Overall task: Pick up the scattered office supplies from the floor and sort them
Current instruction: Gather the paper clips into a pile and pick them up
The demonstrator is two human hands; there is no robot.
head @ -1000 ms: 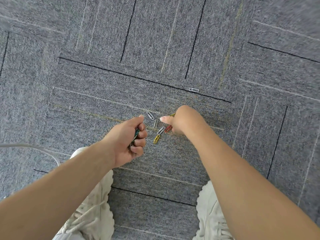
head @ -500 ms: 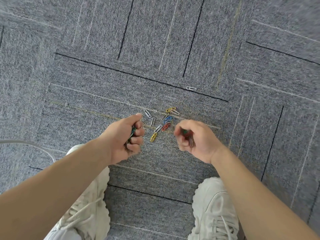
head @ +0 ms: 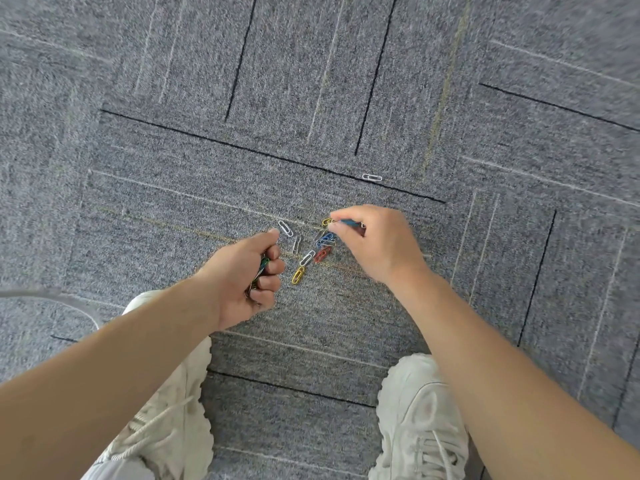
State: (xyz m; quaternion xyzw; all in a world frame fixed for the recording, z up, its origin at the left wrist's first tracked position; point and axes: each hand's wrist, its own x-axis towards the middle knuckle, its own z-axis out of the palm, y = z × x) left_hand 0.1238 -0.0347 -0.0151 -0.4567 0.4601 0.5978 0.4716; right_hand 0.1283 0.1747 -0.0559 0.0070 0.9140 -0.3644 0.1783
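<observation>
Over the pile's far side on the floor, the right grip [head: 381,244] has swung back out, pinching a teal clip [head: 349,222] beside a yellow clip [head: 327,221], so collecting continues. The left grip [head: 242,275] stays clenched on gathered clips [head: 263,265]. Loose clips [head: 322,253] lie between them, unobstructed; a white clip [head: 372,177] lies well apart.

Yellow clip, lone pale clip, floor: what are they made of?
Yellow clip: thin bent wire, glossy coloured coat, probably plastic or paint over metal. Pale clip: same wire, white or bare silver, cannot tell. Floor: grey flecked carpet, fuzzy pile, likely tiles.
</observation>
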